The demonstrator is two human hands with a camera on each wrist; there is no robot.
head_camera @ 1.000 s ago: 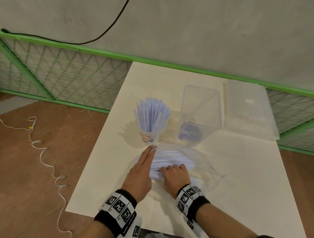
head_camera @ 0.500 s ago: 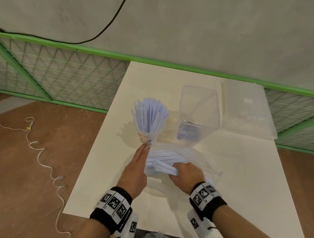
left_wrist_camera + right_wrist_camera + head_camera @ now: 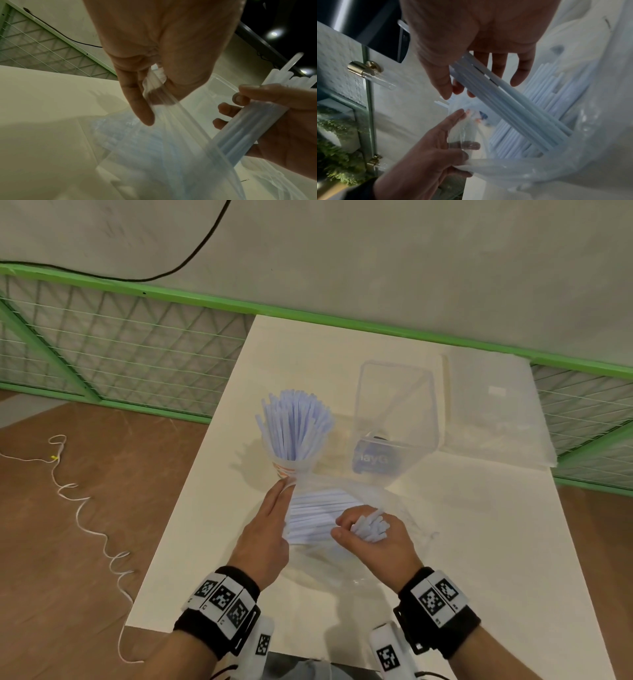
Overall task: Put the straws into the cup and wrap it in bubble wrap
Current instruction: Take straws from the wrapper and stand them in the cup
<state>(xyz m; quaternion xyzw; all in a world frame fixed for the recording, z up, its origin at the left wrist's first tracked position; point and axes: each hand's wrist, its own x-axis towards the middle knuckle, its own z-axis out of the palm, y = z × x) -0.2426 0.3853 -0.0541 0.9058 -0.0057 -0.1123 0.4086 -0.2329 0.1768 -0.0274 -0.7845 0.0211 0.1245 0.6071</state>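
A paper cup [image 3: 285, 471] stands mid-table, packed with upright pale blue straws [image 3: 294, 429]. Just in front of it lies a clear plastic bag [image 3: 394, 546] holding more loose straws [image 3: 315, 508]. My left hand [image 3: 284, 491] pinches the bag's left edge between thumb and fingers, and the film [image 3: 154, 86] stretches away from that pinch. My right hand [image 3: 363, 532] grips a bundle of straws [image 3: 505, 101], whose far ends still reach into the bag. A stack of translucent sheets [image 3: 496, 412], probably the bubble wrap, lies at the back right.
A clear plastic box [image 3: 397, 412] with a blue label stands right of the cup. The white table [image 3: 479, 542] ends close on the left, with brown floor and a white cord [image 3: 89, 522] beyond. A green mesh fence [image 3: 120, 354] runs along the wall behind.
My right hand has closed round a bundle of straws and tilted it up out of the pile. My left hand has shifted from lying flat to pinching the bag's edge.
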